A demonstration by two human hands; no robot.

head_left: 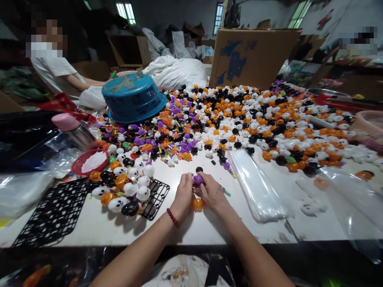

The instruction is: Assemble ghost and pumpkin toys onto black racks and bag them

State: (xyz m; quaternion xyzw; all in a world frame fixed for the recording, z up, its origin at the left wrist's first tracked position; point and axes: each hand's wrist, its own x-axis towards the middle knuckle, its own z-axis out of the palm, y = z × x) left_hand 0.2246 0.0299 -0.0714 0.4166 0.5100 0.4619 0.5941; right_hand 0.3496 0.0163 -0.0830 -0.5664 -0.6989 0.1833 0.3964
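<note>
My left hand (pixel 184 191) and my right hand (pixel 211 192) meet over the white table, fingers closed around a small purple plastic head (pixel 198 179) between them. An orange pumpkin head (pixel 198 204) lies just below my hands, and a small black piece (pixel 199 170) shows just above my fingertips. Beside my right hand, a colourful stick (pixel 226 192) pokes out; whether it joins the purple head is hidden. To the left, white, orange and black character heads (pixel 131 189) stand grouped on a black grid rack (pixel 159 195).
Heaps of small plastic heads (pixel 239 107) cover the far table. A stack of clear bags (pixel 254 185) lies to the right. Leftward are a red dish (pixel 89 162) of white powder, a pink-capped bottle (pixel 74 127) and a blue basket (pixel 133 97). A co-worker (pixel 56 67) sits behind.
</note>
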